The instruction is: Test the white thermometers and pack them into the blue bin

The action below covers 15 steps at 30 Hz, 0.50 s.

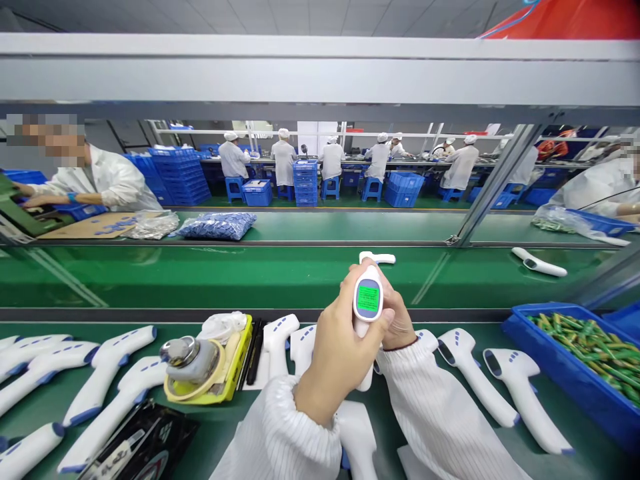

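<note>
Bright, even light | pale reflections on green belt [260, 279] | stretched side edges | far distance soft

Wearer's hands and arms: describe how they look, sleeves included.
The left hand and right hand are bare, without gloves. The left sleeve and right sleeve are white, finely striped, with gathered cuffs. A thin dark line shows at the right wrist; whether cord or clothing edge, I cannot tell.
</note>
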{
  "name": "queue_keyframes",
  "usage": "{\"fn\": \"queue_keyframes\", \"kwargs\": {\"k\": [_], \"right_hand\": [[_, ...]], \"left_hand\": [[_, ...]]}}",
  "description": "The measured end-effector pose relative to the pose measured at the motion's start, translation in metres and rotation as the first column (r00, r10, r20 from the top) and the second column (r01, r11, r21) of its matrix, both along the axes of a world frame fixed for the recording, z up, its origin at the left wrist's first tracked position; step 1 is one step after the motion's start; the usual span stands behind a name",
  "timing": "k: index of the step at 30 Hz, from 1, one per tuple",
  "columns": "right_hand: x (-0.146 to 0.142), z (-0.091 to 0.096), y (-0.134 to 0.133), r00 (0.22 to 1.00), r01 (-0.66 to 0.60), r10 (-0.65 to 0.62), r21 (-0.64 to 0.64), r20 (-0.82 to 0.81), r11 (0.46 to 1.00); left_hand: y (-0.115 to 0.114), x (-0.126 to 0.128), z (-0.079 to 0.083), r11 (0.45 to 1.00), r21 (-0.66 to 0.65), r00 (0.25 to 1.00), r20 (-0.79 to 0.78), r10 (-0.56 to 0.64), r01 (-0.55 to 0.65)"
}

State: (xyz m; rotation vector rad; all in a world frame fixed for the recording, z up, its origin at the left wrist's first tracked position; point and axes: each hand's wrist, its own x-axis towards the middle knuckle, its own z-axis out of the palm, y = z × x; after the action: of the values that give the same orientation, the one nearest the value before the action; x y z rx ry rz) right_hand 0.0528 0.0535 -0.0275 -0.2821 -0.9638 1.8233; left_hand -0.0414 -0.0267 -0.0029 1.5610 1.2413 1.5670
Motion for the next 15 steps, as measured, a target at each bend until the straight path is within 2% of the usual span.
{"fn": "queue_keyframes", "kwargs": {"k": [3, 6, 8, 10, 12, 13, 14, 15], "right_hand": [[0.000, 0.000, 0.000, 1.000, 0.010, -0.010, -0.011, 0.005, 1.000], [-0.001, 0.001, 0.001, 0.999, 0.037, -0.037, -0.012, 0.010, 0.999], [-0.004, 0.002, 0.002, 0.996, 0.086, -0.087, 0.030, 0.030, 0.996], [-0.009, 0.002, -0.001, 0.981, 0.172, -0.183, 0.140, 0.071, 0.975], [-0.014, 0.001, -0.006, 0.948, 0.259, -0.303, 0.313, 0.099, 0.914], [-0.017, 0.000, -0.009, 0.927, 0.288, -0.360, 0.407, 0.110, 0.867], [-0.020, -0.002, -0.012, 0.907, 0.288, -0.401, 0.506, 0.129, 0.813], [-0.023, -0.004, -0.016, 0.893, 0.252, -0.422, 0.605, 0.155, 0.755]], "left_hand": [[0.000, 0.000, -0.001, 1.000, 0.003, 1.000, 0.008, -0.001, 0.001], [-0.001, -0.001, -0.002, 0.998, 0.025, 0.998, -0.036, 0.059, -0.058], [0.000, -0.002, -0.002, 0.992, 0.049, 0.991, -0.061, 0.116, -0.113], [0.004, -0.005, -0.002, 0.986, 0.056, 0.987, -0.027, 0.157, -0.155], [0.011, -0.012, -0.003, 0.987, 0.026, 0.982, 0.109, 0.155, -0.159], [0.015, -0.018, -0.005, 0.990, -0.002, 0.963, 0.231, 0.135, -0.139], [0.021, -0.025, -0.006, 0.994, -0.031, 0.918, 0.382, 0.111, -0.108], [0.026, -0.033, -0.009, 0.996, -0.053, 0.836, 0.541, 0.092, -0.075]]}}
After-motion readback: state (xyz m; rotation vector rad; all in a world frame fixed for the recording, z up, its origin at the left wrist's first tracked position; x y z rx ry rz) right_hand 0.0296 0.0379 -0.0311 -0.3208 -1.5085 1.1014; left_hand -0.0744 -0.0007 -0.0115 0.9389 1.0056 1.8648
